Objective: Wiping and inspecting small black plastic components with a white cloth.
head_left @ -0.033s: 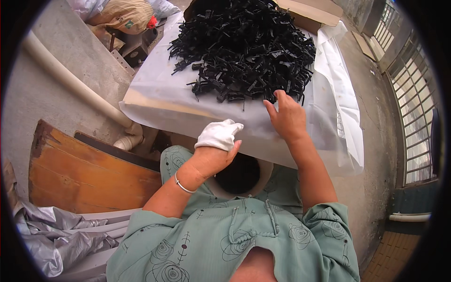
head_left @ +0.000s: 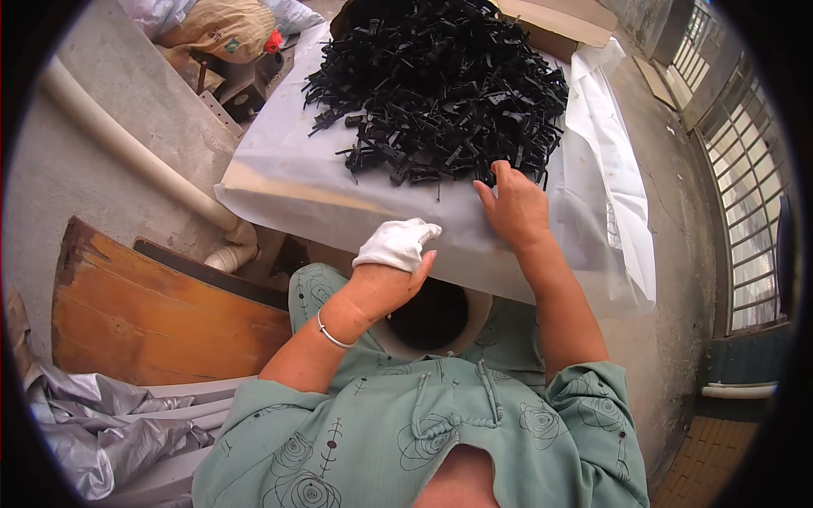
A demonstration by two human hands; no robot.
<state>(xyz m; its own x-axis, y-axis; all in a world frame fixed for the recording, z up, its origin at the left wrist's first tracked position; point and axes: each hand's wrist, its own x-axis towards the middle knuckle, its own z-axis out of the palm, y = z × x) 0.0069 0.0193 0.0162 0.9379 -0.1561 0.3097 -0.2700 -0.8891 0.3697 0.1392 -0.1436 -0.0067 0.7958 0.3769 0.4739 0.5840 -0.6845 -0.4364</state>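
A large heap of small black plastic parts (head_left: 449,93), thin and tangled, covers the far part of a table draped in a white sheet (head_left: 296,178). At the heap's near right edge is my bare right hand (head_left: 518,210). Its thumb is apart from the fingers, and the fingertips touch the black parts. My left hand (head_left: 388,267) hovers in front of the table's near edge, its fingers covered by a white glove (head_left: 389,244) and curled in. Whether something small is inside that curl cannot be seen. Below it, between my knees, stands a pale bucket (head_left: 481,317) with a dark inside.
Behind the heap is an open cardboard box (head_left: 563,25). Leaning on the left is a worn wooden board (head_left: 161,313), under a white pipe (head_left: 135,144). Silver sheeting (head_left: 102,423) lies at the lower left, and a stuffed sack (head_left: 224,30) sits beyond. A barred window (head_left: 749,195) is on the right.
My right hand has shifted very slightly among the parts at the heap's edge. The left hand has barely moved.
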